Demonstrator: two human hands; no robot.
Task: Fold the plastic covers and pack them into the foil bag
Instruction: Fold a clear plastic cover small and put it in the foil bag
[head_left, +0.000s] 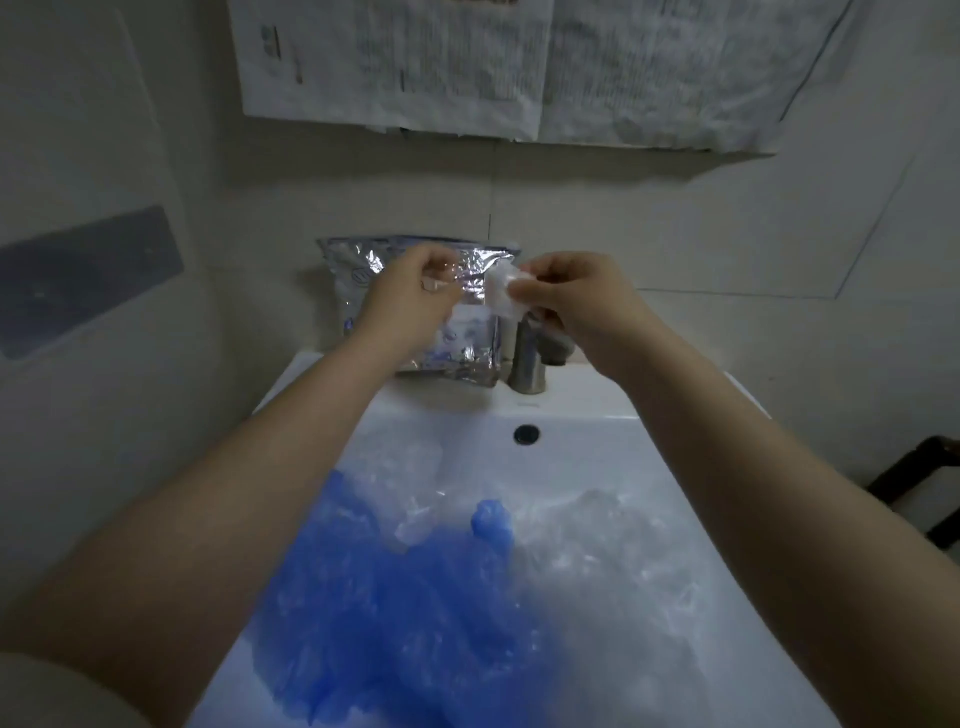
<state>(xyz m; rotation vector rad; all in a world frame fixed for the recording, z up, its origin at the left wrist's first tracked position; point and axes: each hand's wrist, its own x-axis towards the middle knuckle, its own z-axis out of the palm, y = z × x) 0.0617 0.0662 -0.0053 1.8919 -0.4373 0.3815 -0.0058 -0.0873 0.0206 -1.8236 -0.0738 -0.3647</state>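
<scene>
Plastic covers fill most of the sink (597, 410): a big blue heap (395, 597) toward the near left and a loose clear heap (613, 540) to its right, both unfolded and tangled into each other. With that much slippery film piled up, pulling one cover free is likely to drag its neighbours along, over the rim or toward the overflow hole (527, 434).

Behind the basin the foil bag (363, 270) stands on the back ledge, leaning against the wall, with the tap (527, 358) just beside it on the right. It looks light and crinkly, with nothing bracing it, so a firm push at the mouth could tip it forward into the sink or fold the opening shut.

The left hand (415, 296) is up at the bag's top edge, fingers curled as if pinching the foil to hold the mouth open; motion blur keeps me from being sure of the grip. If that pinch slips, the mouth may well collapse just as something is going in.

The right hand (566, 296) pinches a small folded clear cover (504, 293) between thumb and fingertips, close to the bag's upper right corner. The bundle is tiny and springy by the look of it; eased off too early, it could pop open or drop behind the tap instead of inside the bag.
</scene>
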